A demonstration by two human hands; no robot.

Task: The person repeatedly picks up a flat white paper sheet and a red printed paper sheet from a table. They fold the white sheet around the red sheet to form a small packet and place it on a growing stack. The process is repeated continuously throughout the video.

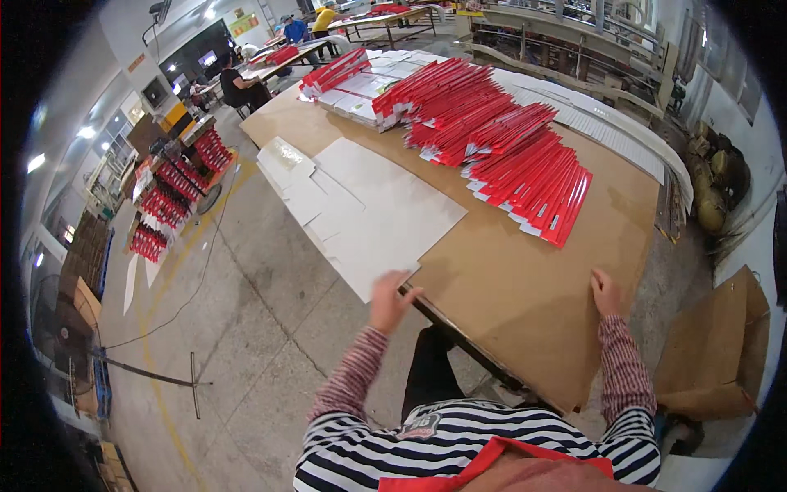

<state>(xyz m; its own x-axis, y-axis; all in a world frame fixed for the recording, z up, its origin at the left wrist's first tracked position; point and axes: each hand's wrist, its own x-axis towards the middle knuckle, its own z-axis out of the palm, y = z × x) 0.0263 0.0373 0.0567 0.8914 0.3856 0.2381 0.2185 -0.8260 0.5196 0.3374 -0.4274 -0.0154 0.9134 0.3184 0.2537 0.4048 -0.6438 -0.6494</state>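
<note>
My left hand is at the table's left edge, beside the near corner of a large white sheet. Its thumb stands apart from the fingers, and I see nothing held; whether it touches the sheet I cannot tell. Over the right part of the brown board on the table is my right hand, its fingers curled and nothing visible in them. Farther off, a long fanned pile of flat red-and-white card pieces lies across the board. Smaller white sheets overlap the large one on the left.
White stacks stand at the table's far end. A loaded red-and-white pile and a fan are on the left floor. An open cardboard box sits at right. Several people work at far tables.
</note>
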